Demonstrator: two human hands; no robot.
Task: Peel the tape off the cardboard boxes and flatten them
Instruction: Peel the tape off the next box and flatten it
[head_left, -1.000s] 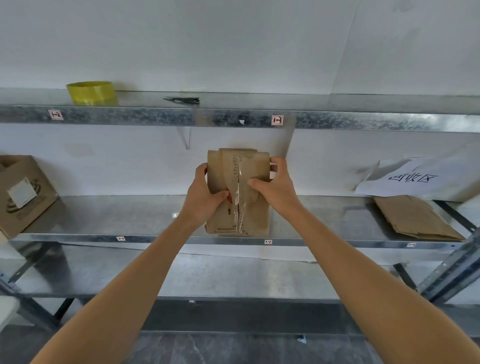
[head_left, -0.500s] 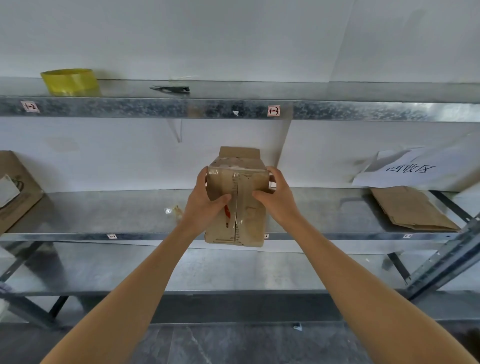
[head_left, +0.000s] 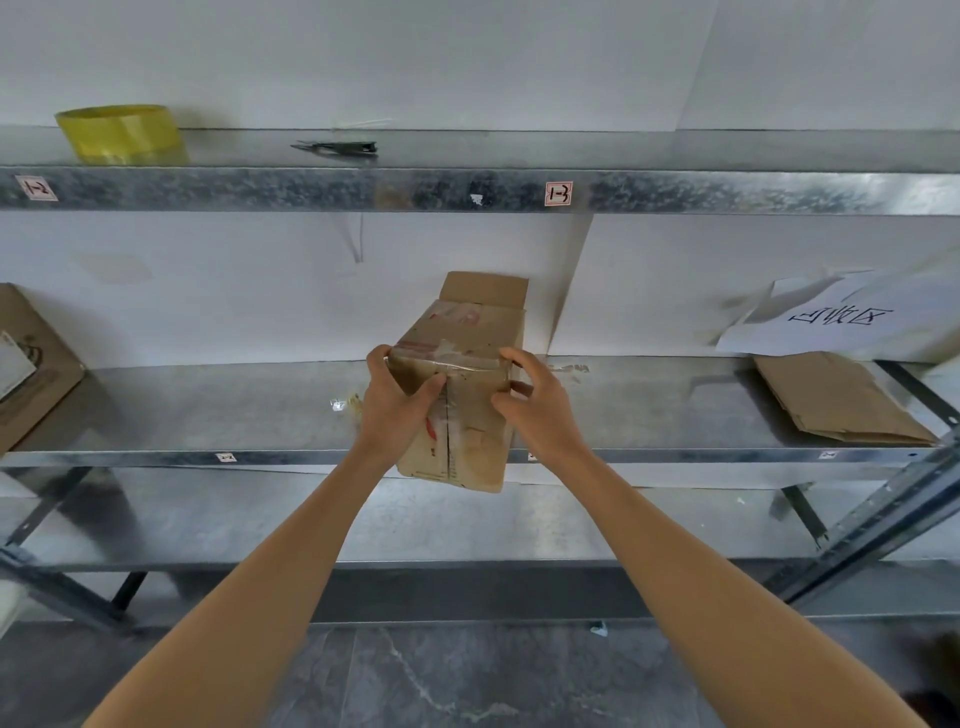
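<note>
As my left hand (head_left: 395, 410) and right hand (head_left: 540, 410) grip one taped box (head_left: 467, 332) with curled fingers, I count one flattened box (head_left: 836, 400) and one yellow tape roll (head_left: 122, 134).

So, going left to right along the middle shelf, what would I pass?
Brown cardboard box with a white label → small taped cardboard box, held up → flattened brown cardboard sheet.
</note>
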